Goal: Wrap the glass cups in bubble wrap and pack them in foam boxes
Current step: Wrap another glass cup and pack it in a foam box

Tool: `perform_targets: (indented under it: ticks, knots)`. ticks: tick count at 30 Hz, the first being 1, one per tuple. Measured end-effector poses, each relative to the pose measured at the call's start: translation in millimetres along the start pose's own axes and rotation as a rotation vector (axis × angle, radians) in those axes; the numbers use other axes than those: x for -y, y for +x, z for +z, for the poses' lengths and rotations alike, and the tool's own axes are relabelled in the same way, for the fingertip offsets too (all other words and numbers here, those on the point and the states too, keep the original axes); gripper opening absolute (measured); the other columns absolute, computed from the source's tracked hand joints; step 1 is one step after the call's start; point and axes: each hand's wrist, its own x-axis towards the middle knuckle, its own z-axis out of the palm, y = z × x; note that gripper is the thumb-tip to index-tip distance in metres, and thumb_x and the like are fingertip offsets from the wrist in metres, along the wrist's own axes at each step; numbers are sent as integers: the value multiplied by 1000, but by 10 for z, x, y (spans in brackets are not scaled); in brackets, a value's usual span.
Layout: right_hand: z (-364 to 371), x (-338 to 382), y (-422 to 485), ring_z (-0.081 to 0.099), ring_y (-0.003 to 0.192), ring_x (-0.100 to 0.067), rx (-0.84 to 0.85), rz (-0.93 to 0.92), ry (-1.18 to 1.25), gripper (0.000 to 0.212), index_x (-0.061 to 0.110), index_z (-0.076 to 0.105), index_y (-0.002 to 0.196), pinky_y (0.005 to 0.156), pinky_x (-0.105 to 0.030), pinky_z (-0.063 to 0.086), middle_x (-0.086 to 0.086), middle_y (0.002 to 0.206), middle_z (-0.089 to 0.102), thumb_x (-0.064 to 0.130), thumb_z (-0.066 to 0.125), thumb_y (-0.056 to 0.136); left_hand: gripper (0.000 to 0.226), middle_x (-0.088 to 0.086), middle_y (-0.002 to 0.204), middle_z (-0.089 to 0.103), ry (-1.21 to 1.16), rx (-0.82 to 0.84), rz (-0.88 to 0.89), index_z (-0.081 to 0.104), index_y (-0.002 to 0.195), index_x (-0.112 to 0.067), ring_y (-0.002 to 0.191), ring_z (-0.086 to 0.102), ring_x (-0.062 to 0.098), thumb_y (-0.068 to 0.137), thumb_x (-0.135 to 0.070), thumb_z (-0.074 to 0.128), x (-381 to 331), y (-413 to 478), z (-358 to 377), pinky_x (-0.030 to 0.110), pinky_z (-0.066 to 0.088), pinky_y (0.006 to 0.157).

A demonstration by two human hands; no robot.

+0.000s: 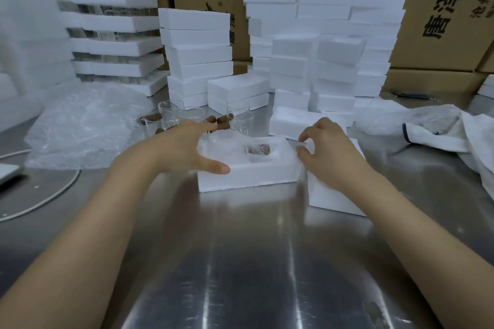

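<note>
Bracing the white rectangular foam box [248,177] with my open left hand [184,147], I apparently pinch its end in my right hand [328,153] so the bubble-wrapped glass cup [240,145] between them sits snug.

Table [254,262]: brushed stainless metal, glossy, streaky reflections. Open foam box [248,176]: white expanded foam, matt, grainy, ragged edges. Stacked foam boxes [197,56]: same matt white foam. Bubble wrap [85,125]: clear plastic, bumpy, soft sheen. Wrapped cup [256,149] in the box: covered in the same cloudy bubble plastic. Glass cups [238,115]: clear, smooth, shiny glass. Brown stoppers [224,118]: matt, cork or wood, cannot tell which. Cartons [427,8]: brown cardboard, matt, black print. Cloth [454,136]: white fabric, matt, creased. Cable [40,200]: white, smooth, plastic-looking.
</note>
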Motion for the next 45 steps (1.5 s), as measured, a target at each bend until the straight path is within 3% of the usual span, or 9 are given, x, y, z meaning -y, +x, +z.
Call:
perform_targets:
  ticks: [7,11,15,20,25,28,32,39,45]
  knots:
    - [-108,-132,50,47,86,-17,158,225,159,47,20,50,133,68,-26,34,-7,124,49,21,61,88,77,-37,106,45,-51,-22,95,39,135,-48,107,46,6,68,-60,75,-104,-4,89,15,34,78]
    - [-370,-117,74,53,88,-16,-147,198,300,39,25,56,127,66,-24,36,-2,115,57,22,57,88,80,-12,132,50,-72,-110,113,40,142,-28,115,47,11,74,-55,72,-160,57,251,13,33,81]
    - [-575,-82,46,49,62,3,-486,79,740,41,33,53,125,57,-8,40,14,87,58,19,50,86,71,-6,125,49,-54,-266,178,46,135,-19,126,42,19,78,-60,61,-201,78,247,20,33,90]
    - [-525,75,-3,59,81,-9,-620,-53,1261,63,29,24,145,77,-27,52,-1,96,57,11,56,94,38,-3,97,64,-216,-726,310,68,89,-17,99,54,10,93,-49,49,-398,41,199,13,32,75]
    - [-287,242,10,69,98,-14,-367,41,1535,93,33,-2,152,84,-39,57,-6,136,47,-10,53,91,34,-7,87,74,-828,-406,162,58,94,-29,76,69,5,97,-55,37,-591,25,224,24,44,63]
    - [-157,283,-4,68,104,-25,-207,80,1549,94,32,0,152,84,-38,57,-11,144,43,-12,54,90,32,1,83,75,-1242,-269,67,56,102,-26,69,70,16,97,-52,39,-648,30,202,22,49,56]
    - [-99,209,7,67,103,-27,-121,56,1574,78,30,18,151,87,-34,55,-12,129,54,-3,58,92,26,5,78,66,-1383,-279,-63,61,94,-19,52,58,11,94,-43,52,-563,6,196,21,46,54]
    - [45,20,92,59,107,-9,-149,251,1259,17,38,58,109,104,-32,44,11,117,60,44,48,97,27,2,68,65,-1014,-367,-145,60,96,-16,44,55,9,91,-40,51,-428,77,156,27,43,58]
    - [173,-82,108,58,103,-19,-67,441,1170,31,26,51,90,84,-32,49,-2,109,57,54,57,78,22,-8,41,55,-811,-385,-172,56,87,-26,47,57,10,90,-46,49,-376,92,215,25,43,55]
